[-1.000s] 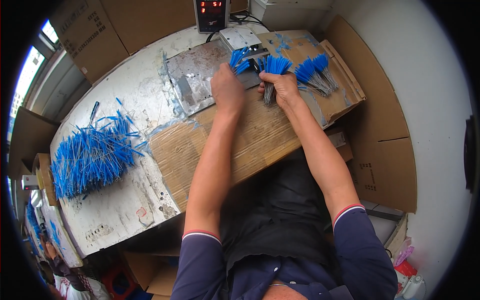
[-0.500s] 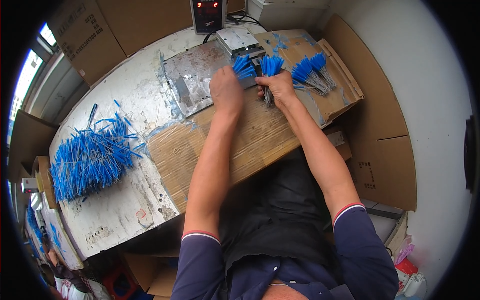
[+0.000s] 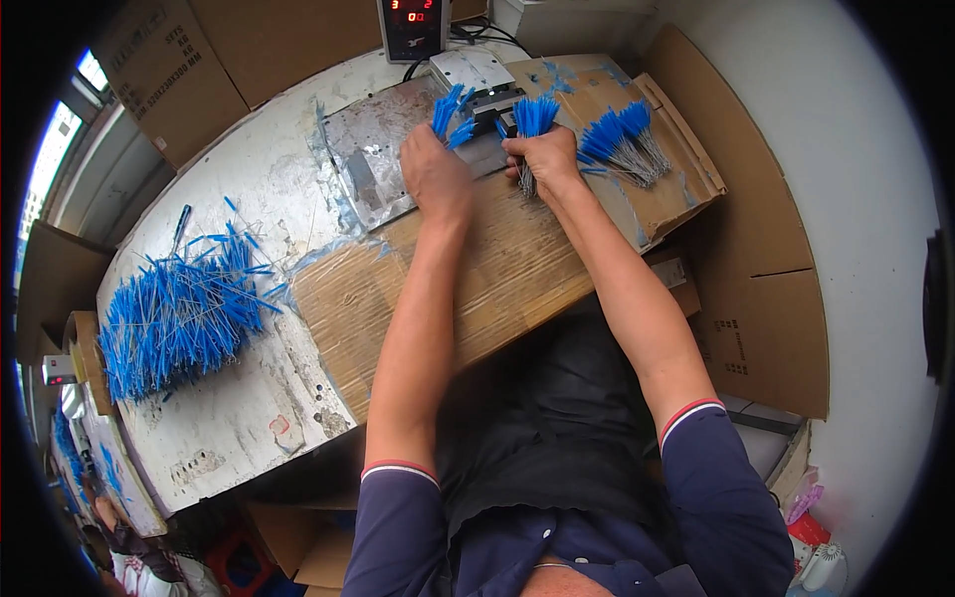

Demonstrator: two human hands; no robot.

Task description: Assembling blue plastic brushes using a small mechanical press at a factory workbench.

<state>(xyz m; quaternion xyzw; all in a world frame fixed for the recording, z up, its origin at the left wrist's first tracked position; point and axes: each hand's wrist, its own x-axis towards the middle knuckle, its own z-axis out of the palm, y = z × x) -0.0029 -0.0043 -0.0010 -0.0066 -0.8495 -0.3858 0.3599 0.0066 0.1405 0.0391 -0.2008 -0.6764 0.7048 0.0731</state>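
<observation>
A worn, white-painted tabletop (image 3: 284, 383) spreads beneath everything, its near right part covered by a brown corrugated cardboard sheet (image 3: 522, 259). On the bare left part lies a big tangled heap of thin pale stems with blue tips (image 3: 184, 323), well apart from both hands, to the left of the left one. A scuffed, flat silver metal plate (image 3: 386, 139) sits beyond the cardboard, under and ahead of the left hand (image 3: 435, 179). At the far right, fanned clusters of blue-tipped stems (image 3: 627, 144) rest on brown cardboard, just beside the right hand and touching neither hand.

The left hand, partly blurred, is closed round a small loose bunch of blue-tipped stems (image 3: 448, 111); the blue ends splay out past its fingers, away from the person. The right hand (image 3: 545, 157) pinches a thicker upright bundle of blue-tipped stems (image 3: 537, 114) between thumb and fingers, blue ends above the grip, pale ends below. Near both bunches, just beyond them, stands a boxy silver metal block (image 3: 471, 68).
</observation>
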